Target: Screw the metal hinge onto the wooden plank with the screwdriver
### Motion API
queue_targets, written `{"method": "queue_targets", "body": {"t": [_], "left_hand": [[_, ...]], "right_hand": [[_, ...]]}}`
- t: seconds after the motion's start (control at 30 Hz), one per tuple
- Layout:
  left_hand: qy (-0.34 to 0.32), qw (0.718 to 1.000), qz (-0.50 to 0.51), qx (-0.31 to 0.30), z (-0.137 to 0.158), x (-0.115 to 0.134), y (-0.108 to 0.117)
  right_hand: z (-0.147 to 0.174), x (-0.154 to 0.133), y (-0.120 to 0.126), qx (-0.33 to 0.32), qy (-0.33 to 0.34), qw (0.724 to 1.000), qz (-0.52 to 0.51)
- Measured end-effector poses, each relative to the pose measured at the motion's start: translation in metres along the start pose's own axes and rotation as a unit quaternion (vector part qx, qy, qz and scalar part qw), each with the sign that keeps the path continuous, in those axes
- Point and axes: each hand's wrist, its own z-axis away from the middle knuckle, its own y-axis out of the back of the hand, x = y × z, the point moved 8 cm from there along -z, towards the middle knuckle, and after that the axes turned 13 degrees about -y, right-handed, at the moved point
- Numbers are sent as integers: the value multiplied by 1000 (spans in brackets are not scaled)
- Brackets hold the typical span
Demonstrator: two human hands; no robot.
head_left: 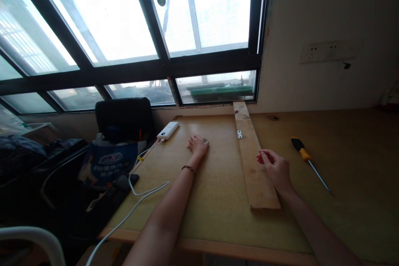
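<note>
My left hand (198, 146) rests on the tabletop, left of a long wooden board (258, 181). Its fingers are curled together against the surface, and whatever is under them is hidden. A small dark thing, perhaps a ring, shows at the knuckles. Over the board's right edge, my right hand (277, 168) has thumb and fingertips pinched together. Anything between them is too small to name. A small metal plate with holes (239, 134) lies on the board's left edge, beyond my right hand. To the right lies a screwdriver (301, 149) with a black and orange handle.
On the table (215, 212), a white power bank (168, 131) with a white cable (149, 192) lies at the left edge. A black chair (126, 112) holding a blue bag (109, 162) stands at the left. Windows (202, 62) and a wall with sockets (330, 51) are behind.
</note>
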Motion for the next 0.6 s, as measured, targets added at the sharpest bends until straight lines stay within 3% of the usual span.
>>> {"method": "queue_targets", "body": {"t": [0.23, 0.33, 0.4, 0.47, 0.53, 0.57, 0.6], "left_hand": [[19, 1000, 8, 21, -6, -3, -8], [-33, 997, 34, 63, -1, 9, 2], [-97, 986, 109, 81, 5, 30, 5], [-136, 959, 243, 60, 10, 56, 0], [-100, 906, 411, -2, 15, 81, -17], [-52, 865, 498, -42, 18, 92, -30], [1, 806, 586, -81, 22, 105, -43]], "right_hand": [[1, -5, -1, -3, 7, 1000, 11], [1, -3, -1, -5, 11, 1000, 3], [0, -4, 2, 9, 18, 999, 29], [-4, -9, 11, 48, 38, 993, 97], [-13, -17, 25, 100, 64, 975, 189], [-21, -20, 33, 127, 71, 960, 238], [-31, -22, 43, 149, 70, 944, 288]]}}
